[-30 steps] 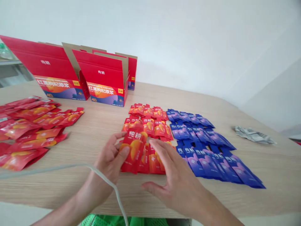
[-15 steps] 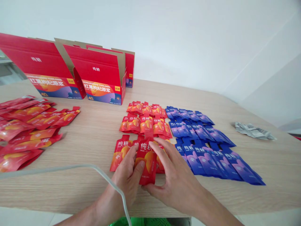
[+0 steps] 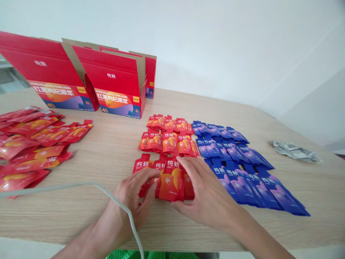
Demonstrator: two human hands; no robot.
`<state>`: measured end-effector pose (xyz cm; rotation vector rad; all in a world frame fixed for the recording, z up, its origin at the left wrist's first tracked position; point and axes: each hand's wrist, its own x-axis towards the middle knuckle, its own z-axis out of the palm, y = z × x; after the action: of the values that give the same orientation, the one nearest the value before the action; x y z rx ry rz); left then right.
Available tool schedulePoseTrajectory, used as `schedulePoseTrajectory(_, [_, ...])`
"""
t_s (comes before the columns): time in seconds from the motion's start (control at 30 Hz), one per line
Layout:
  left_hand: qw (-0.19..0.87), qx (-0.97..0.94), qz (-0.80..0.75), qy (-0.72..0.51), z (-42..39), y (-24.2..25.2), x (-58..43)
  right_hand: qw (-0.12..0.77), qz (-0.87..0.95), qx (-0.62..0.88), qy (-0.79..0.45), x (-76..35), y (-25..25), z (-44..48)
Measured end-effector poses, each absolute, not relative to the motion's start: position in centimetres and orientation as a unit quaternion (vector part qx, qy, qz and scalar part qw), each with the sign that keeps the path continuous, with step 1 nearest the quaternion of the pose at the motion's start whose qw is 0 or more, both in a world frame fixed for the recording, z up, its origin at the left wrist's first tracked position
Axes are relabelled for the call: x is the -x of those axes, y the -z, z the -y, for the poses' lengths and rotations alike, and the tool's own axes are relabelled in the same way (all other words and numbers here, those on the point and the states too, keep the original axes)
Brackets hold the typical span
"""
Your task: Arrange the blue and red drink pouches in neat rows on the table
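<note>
A red pouch (image 3: 172,180) with orange fruit printed on it lies over other red pouches in the nearest row. My right hand (image 3: 206,192) curves along its right side, the index finger at the top corner and the thumb at the bottom edge. To the left of that pouch is my left hand (image 3: 134,198), fingers curved and thumb apart, holding nothing. Its fingertips hover by a neighbouring red pouch (image 3: 141,163). Behind are further rows of red pouches (image 3: 169,142). Rows of blue pouches (image 3: 237,181) lie right of the red ones, partly hidden by my right hand.
Loose red pouches (image 3: 35,140) are heaped at the left. Red cartons (image 3: 118,86) with raised flaps stand at the back left. A crumpled striped packet (image 3: 295,151) lies at the right. A pale cable (image 3: 107,194) crosses in front of my left forearm.
The red pouch now lies flat in the nearest row, a little farther from me. My left hand has let go of it and drawn away to the left. My right hand stays beside it.
</note>
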<state>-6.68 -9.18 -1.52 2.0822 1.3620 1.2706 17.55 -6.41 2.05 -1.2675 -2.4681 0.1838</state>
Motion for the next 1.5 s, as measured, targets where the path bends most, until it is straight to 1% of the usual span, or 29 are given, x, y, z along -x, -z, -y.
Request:
schedulePoseTrajectory(0.1, [0.118, -0.773, -0.441, -0.441, 9.1, 1.4, 6.5, 0.152, 0.872, 0.457, -0.085, -17.0, -2.0, 5.8])
schedulePoseTrajectory(0.3, [0.094, -0.797, -0.406, -0.438, 9.1, 2.5, 6.1, 0.134, 0.876, 0.455, -0.090, -16.7, -2.1, 4.9])
schedulePoseTrajectory(0.93, [0.084, -0.824, -0.390, -0.401, 9.3, 2.3, 6.0, 0.110, 0.876, 0.458, -0.103, -16.5, -2.5, 4.1])
schedulePoseTrajectory(1.03, [0.083, -0.825, -0.386, -0.404, 9.4, 2.3, 6.0, 0.088, 0.875, 0.463, -0.105, -16.5, -2.4, 4.0])
schedulePoseTrajectory(1.23, [0.091, -0.824, -0.379, -0.410, 9.3, 3.0, 6.0, 0.012, 0.871, 0.480, -0.103, -16.7, -2.7, 4.5])
schedulePoseTrajectory(1.37, [0.094, -0.820, -0.378, -0.419, 9.3, 3.2, 5.9, -0.001, 0.886, 0.446, -0.126, -16.4, -3.0, 5.2])
schedulePoseTrajectory(1.5, [0.098, -0.830, -0.367, -0.409, 9.5, 2.4, 5.8, -0.014, 0.894, 0.424, -0.141, -16.3, -2.4, 5.7])
